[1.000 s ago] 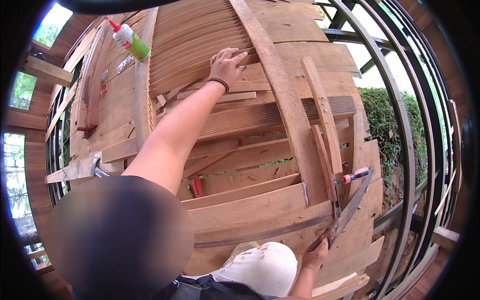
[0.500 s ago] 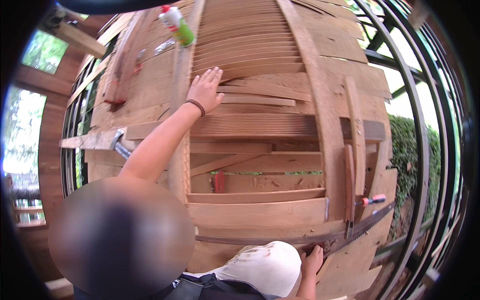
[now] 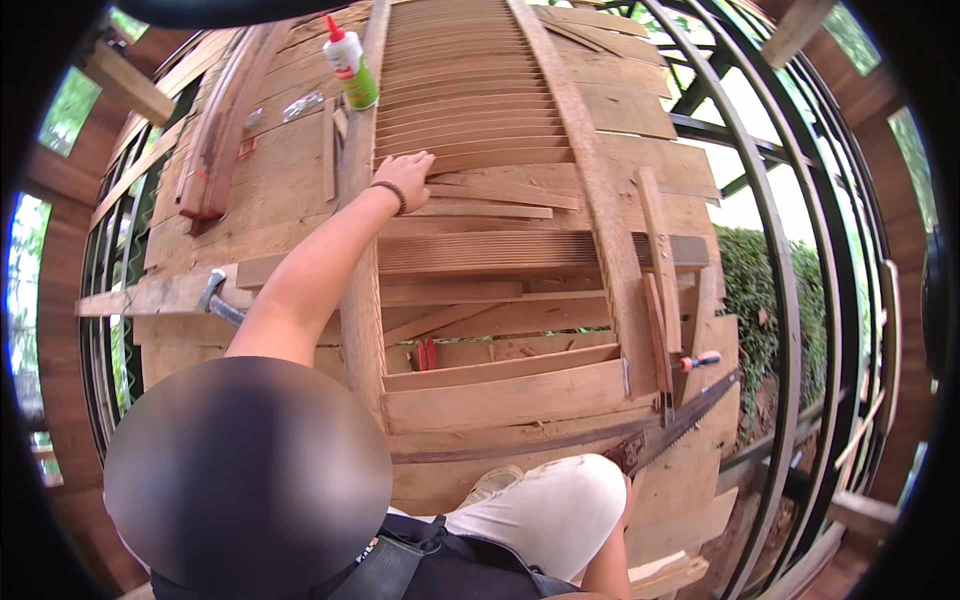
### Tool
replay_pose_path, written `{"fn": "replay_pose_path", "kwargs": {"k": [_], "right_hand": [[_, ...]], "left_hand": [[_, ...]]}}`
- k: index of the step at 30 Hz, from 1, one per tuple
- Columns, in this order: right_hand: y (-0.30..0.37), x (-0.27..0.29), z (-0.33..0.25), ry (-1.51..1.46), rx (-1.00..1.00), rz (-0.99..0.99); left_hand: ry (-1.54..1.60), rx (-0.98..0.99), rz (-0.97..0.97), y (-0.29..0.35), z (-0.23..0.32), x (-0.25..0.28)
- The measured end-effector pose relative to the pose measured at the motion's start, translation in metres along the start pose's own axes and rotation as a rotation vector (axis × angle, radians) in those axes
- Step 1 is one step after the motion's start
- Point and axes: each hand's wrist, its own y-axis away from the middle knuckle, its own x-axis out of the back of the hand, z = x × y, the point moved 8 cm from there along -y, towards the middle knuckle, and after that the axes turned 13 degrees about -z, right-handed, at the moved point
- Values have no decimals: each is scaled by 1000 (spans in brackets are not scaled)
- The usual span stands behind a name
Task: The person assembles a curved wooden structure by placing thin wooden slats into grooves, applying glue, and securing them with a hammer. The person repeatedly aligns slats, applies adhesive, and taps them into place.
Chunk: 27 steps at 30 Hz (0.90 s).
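Observation:
My left hand (image 3: 405, 172) rests at the left end of the lowest slat (image 3: 500, 160) in a wooden louvred frame, beside the left rail (image 3: 362, 190). Its fingers are stretched loosely to the right, and nothing shows in its grasp. A dark beaded bracelet circles that wrist. Just below the hand lie loose thin wood strips (image 3: 490, 210). My right forearm (image 3: 606, 560) runs up beside my bent knee in pale trousers; the knee hides most of that hand. Nearest to it is the handsaw (image 3: 690, 425), its brown handle by the knee.
A white and green glue bottle (image 3: 352, 65) with a red nozzle stands by the left rail. A hammer (image 3: 216, 295) lies left of my arm. A grooved board (image 3: 490, 252) crosses the frame. At right lie a chisel (image 3: 668, 400) and a red-and-black-handled tool (image 3: 700, 360) near metal railings (image 3: 790, 240).
The view has shifted. My left hand's fingers, spread and pointing away before, now point right and are closer together. My right hand, visible by the saw handle before, is now mostly behind the knee.

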Motion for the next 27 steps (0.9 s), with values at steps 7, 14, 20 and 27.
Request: {"fn": "replay_pose_path", "kwargs": {"k": [7,14,20,27], "right_hand": [[157,-24,-110,9,-419,41],[270,-80,-144,-292,-494,279],[319,-65,-201,-627,-314,548],[340,30,-377,112,-212,861]], "left_hand": [[10,-92,58,52,-29,-23],[165,-121,154,40,-42,-26],[117,-216,287,33,-19,-13],[-218,-133,40,32,-25,-34]]}}
